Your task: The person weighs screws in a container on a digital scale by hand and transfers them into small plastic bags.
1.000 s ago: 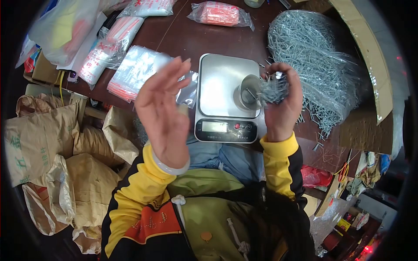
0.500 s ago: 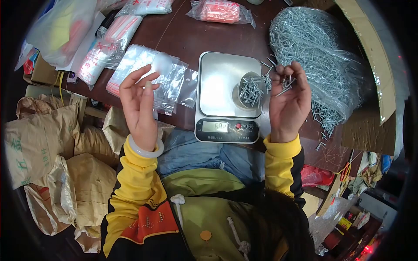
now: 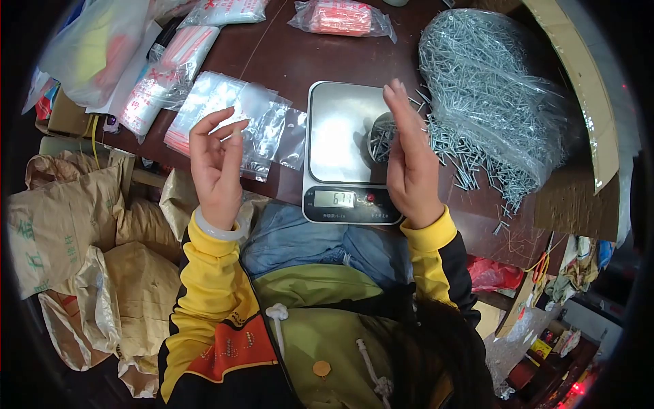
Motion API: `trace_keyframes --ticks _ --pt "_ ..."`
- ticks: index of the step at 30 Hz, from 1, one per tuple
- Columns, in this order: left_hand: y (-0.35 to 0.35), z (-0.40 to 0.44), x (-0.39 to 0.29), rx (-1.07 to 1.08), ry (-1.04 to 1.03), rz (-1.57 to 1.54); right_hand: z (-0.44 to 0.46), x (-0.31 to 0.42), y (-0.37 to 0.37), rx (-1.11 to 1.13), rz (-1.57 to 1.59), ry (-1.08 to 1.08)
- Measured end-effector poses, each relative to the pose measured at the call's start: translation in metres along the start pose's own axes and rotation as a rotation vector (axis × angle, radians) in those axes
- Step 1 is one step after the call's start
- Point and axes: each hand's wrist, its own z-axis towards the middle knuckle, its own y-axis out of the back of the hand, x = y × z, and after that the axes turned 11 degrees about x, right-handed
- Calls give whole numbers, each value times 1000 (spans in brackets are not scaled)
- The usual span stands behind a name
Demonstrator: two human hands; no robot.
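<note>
My left hand [image 3: 218, 170] hangs in the air beside the clear zip bags [image 3: 218, 109], fingers loosely bent and apart, holding nothing. My right hand [image 3: 414, 160] stands edge-on over the right side of the digital scale [image 3: 334, 136], fingers stretched out flat, with nothing visible in it. Partly hidden behind it, a round cup [image 3: 372, 143] of thin silver nails or screws [image 3: 383, 136] rests on the scale's plate. The lit display [image 3: 334, 198] seems to read 677. To the right, loose nails or screws [image 3: 466, 160] spill from a large clear bag [image 3: 504, 88].
Packs of red-edged plastic bags [image 3: 340, 17] lie at the back and a wrapped pack [image 3: 157, 85] at the left. A cardboard flap [image 3: 579, 82] borders the table's right side. Brown paper sacks [image 3: 68, 211] stand below on the left.
My right hand has moved left over the scale's edge and turned edge-on; the few nails or screws in its fingers no longer show. The display has changed. My left hand barely moved.
</note>
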Motion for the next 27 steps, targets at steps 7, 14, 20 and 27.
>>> trace_keyframes --ticks 7,14,20,27 --pt "5 1 2 7 25 -34 -2 -2 3 25 -1 123" --pt "13 3 10 -2 71 80 -6 5 28 -111 393 68" --pt "20 9 15 -1 108 646 -36 -13 68 -365 407 -170" --pt "20 13 35 120 122 819 -68 -24 69 -289 384 -368"
